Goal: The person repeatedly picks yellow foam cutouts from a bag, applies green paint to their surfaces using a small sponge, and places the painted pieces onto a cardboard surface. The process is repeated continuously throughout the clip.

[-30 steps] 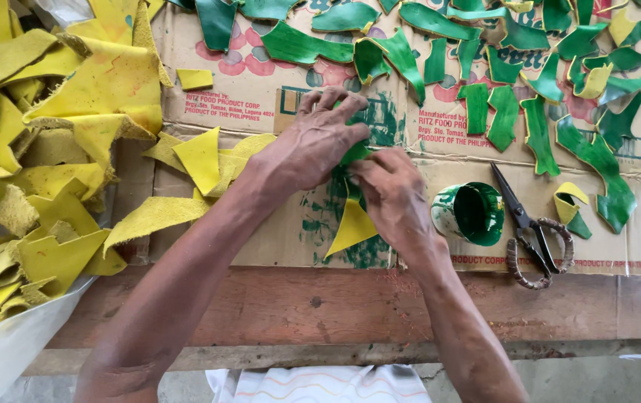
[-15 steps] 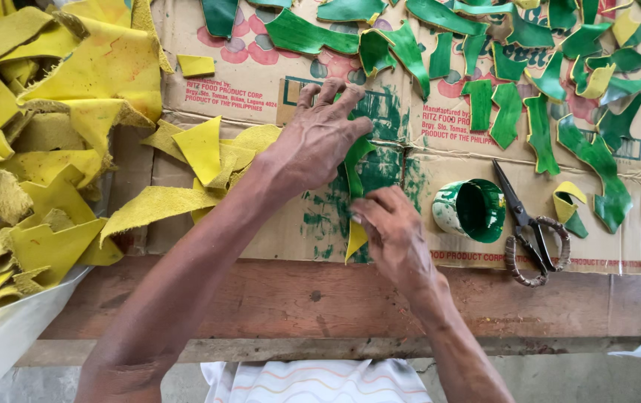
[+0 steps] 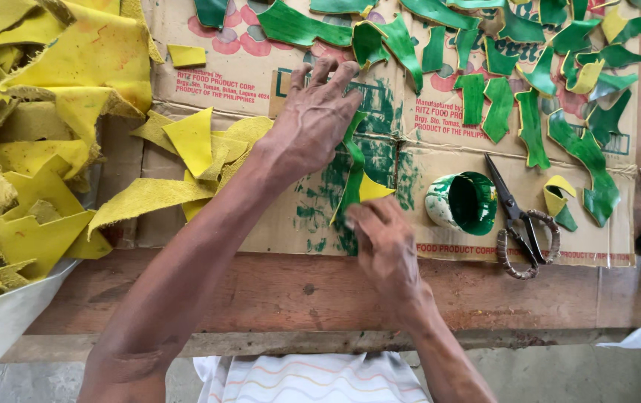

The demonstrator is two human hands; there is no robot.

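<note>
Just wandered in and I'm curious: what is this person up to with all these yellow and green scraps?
A person is colouring a yellow scrap green on a sheet of flattened cardboard. The left hand presses it flat, while the right hand works at its lower tip. A small cup of green paint and scissors lie to the right. Unpainted yellow pieces are heaped on the left, and finished green pieces are spread along the top.

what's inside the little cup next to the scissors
The cup lies tipped on the cardboard, mouth toward the scissors. Its inner wall is coated with green paint; any pool at its bottom can't be seen.
</note>
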